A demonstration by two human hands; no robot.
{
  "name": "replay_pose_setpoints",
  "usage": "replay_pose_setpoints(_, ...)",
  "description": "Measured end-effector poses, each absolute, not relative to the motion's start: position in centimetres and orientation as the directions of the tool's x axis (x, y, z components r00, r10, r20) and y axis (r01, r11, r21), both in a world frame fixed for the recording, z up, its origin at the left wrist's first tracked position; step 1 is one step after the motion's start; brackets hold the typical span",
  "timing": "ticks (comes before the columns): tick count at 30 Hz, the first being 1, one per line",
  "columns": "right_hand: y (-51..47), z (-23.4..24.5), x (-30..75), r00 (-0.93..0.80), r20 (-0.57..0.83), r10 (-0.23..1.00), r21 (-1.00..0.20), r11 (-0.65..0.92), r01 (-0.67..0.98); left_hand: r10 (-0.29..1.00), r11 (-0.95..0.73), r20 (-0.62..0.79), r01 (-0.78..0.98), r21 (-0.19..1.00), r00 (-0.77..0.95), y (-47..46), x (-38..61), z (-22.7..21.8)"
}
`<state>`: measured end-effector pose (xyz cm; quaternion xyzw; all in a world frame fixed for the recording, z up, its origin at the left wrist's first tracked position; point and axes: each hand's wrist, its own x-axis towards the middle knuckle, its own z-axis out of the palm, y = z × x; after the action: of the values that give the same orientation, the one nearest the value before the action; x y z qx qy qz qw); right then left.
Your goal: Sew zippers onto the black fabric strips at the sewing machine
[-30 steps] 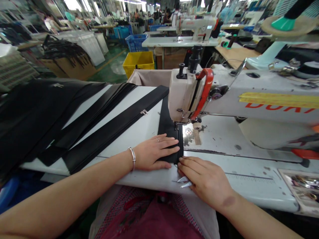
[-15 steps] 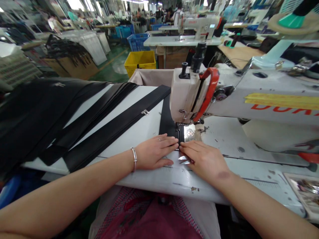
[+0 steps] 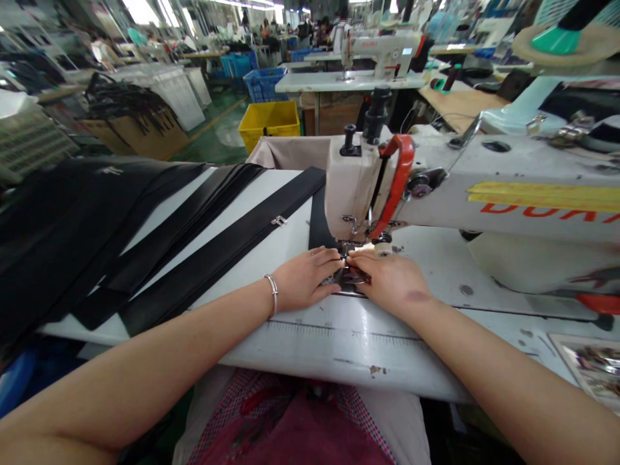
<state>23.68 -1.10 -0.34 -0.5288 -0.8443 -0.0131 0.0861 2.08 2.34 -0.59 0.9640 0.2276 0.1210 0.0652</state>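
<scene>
My left hand [image 3: 303, 279] lies flat with its fingers stretched forward, their tips close to the needle of the sewing machine [image 3: 346, 184]. Under the presser foot runs a black leather-like strip [image 3: 318, 223], its near end mostly hidden by my fingers. On the needle's right side, my right hand [image 3: 394, 279] presses down with its fingertips close to the left ones. Small thread snips [image 3: 357, 276] are tucked in that hand, blades pointing left; their handles are hidden under the palm.
Folded black strips [image 3: 232, 265] with a metal clip [image 3: 279, 221] slant across the table at left, beside a larger black pile [image 3: 72, 226]. A fabric-lined bin [image 3: 290, 152] and a yellow crate [image 3: 268, 123] stand behind. A tray of metal parts [image 3: 598, 361] sits at right.
Both hands have moved forward, away from me, closer to the needle. The black strip has fed farther under the machine, and the snips have moved along with my right hand.
</scene>
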Motion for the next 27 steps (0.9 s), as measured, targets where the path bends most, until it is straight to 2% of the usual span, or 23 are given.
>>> replay_pose_setpoints(11, -1.4, 0.2, 23.1, -0.371, 0.173, 0.912, -0.111, 0.393, 0.913, 0.492, -0.867, 0.225, 0.452, 0.21, 0.841, 2.5, 1.9, -0.7)
replay_pose_setpoints(18, -1.7, 0.2, 22.6, -0.357, 0.176, 0.917, -0.118, 0.38, 0.917, 0.486, -0.869, 0.256, 0.493, 0.043, 0.835, 2.3, 2.1, -1.2)
replay_pose_setpoints(21, -1.8, 0.4, 22.5, -0.352, 0.186, 0.917, -0.126, 0.377, 0.917, 0.489, -0.867, 0.264, 0.496, 0.045, 0.831, 2.2, 2.2, -1.1)
replay_pose_setpoints(23, -2.1, 0.6, 22.7, -0.351, 0.208, 0.913, -0.121, 0.38, 0.917, 0.5, -0.865, 0.201, 0.498, 0.066, 0.842, 2.7, 0.8, -1.1)
replay_pose_setpoints(25, -2.8, 0.5, 22.9, -0.342, 0.239, 0.909, -0.113, 0.376, 0.92, 0.599, -0.8, 0.137, 0.598, 0.051, 0.789, 3.7, -2.1, -1.5)
replay_pose_setpoints(27, -4.0, -0.1, 22.5, -0.373, 0.267, 0.889, -0.093, 0.409, 0.908, 0.801, -0.584, 0.163, 0.812, -0.005, 0.576, 5.0, -5.8, -2.2)
